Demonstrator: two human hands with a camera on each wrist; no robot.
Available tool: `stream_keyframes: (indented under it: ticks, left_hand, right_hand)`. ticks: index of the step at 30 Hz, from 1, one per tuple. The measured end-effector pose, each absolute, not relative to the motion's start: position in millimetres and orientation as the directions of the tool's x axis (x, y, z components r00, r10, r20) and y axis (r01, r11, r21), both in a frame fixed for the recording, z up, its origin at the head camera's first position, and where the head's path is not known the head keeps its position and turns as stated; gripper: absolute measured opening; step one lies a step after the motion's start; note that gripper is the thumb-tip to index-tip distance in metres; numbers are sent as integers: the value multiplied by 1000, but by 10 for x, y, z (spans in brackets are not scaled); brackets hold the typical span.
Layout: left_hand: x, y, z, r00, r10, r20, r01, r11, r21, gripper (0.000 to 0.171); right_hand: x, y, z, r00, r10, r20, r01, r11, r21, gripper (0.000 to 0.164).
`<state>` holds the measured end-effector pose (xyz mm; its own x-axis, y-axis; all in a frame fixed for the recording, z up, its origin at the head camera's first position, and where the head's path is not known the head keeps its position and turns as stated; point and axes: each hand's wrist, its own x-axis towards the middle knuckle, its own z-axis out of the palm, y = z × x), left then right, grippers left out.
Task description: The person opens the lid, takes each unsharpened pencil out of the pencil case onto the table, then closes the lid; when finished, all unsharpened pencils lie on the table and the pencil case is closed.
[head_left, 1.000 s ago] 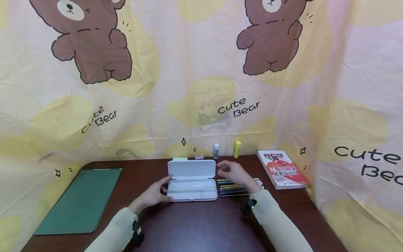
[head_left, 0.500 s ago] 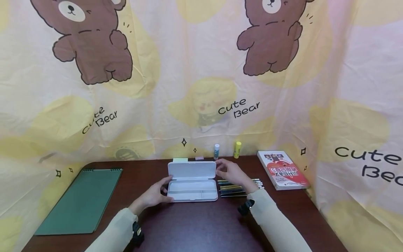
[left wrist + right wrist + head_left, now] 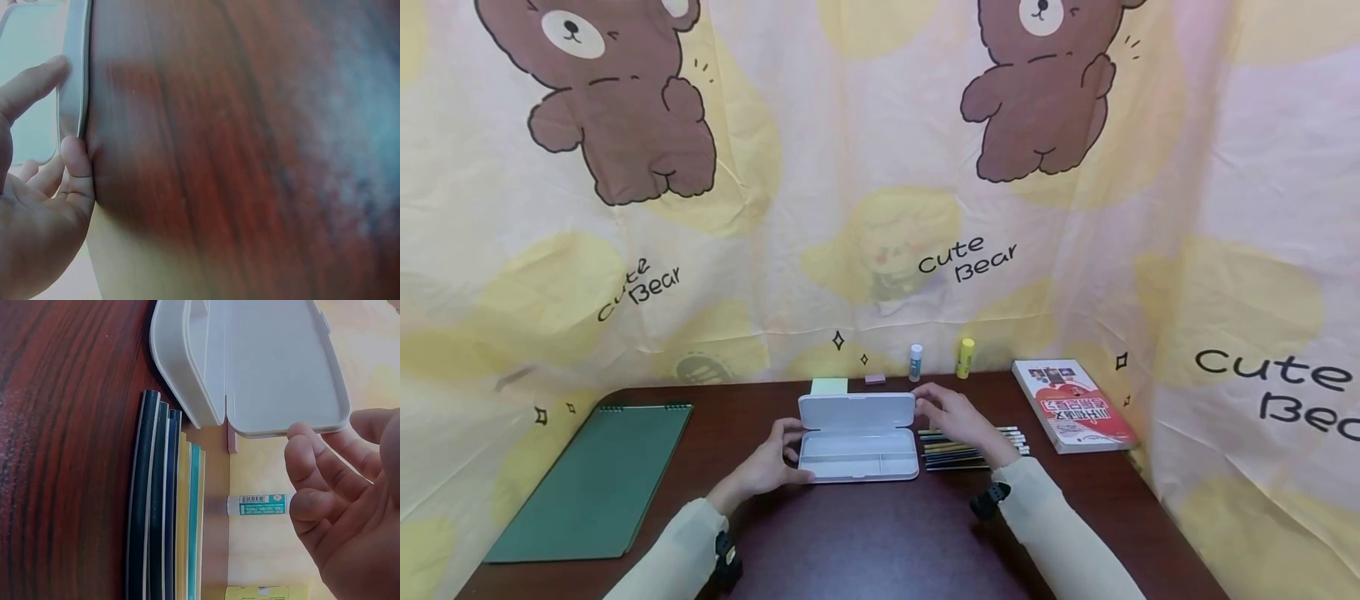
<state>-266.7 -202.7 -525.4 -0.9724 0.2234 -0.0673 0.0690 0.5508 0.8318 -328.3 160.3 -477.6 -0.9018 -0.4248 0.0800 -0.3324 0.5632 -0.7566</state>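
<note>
A white pencil case (image 3: 838,446) lies lengthwise on the dark wooden desk, its lid (image 3: 856,412) raised along the back. Inside are divided compartments with nothing in them. My left hand (image 3: 766,462) grips the left end, thumb at the front corner and fingers round the side. In the left wrist view, fingertips press on the case's wall (image 3: 74,94). My right hand (image 3: 958,414) holds the lid's right edge near its upper corner, fingers bent. Below that hand, several pencils (image 3: 951,454) lie side by side, also seen as dark, yellow and teal shafts (image 3: 150,506) in the right wrist view.
Behind the case stand a white-capped glue stick (image 3: 915,364) and a yellow stick (image 3: 965,358). Pale green sticky notes (image 3: 829,386) and a small pink block (image 3: 875,380) sit there too. A red-and-white book (image 3: 1072,404) lies right, a green spiral pad (image 3: 591,483) left.
My right hand has moved in to the lid's right edge. The lid has tilted forward, its upper edge lower, showing more of the sticky notes behind. My left hand stays at the left end.
</note>
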Motion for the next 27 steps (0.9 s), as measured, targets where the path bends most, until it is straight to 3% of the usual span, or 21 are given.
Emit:
stream_keyframes:
  ticks: [6,19,27]
  left_hand:
    - [-2674,-2033,-5253,-962,269,-49,105,529,842,103]
    - [-2647,-2081,-5218,-958,286,-8,172,596,784,81]
    - [-2632,-2094,-5154,-960,262,-103,71,578,813,65]
  right_hand:
    - [-3229,1608,-4766,-904,-425,45,-301,558,-773,25]
    - [-3088,1613,-4855,-864,-503,-12,-349,618,-705,21]
    - [-3035,1619,-4920,-849,-528,-6,-393,639,-661,17]
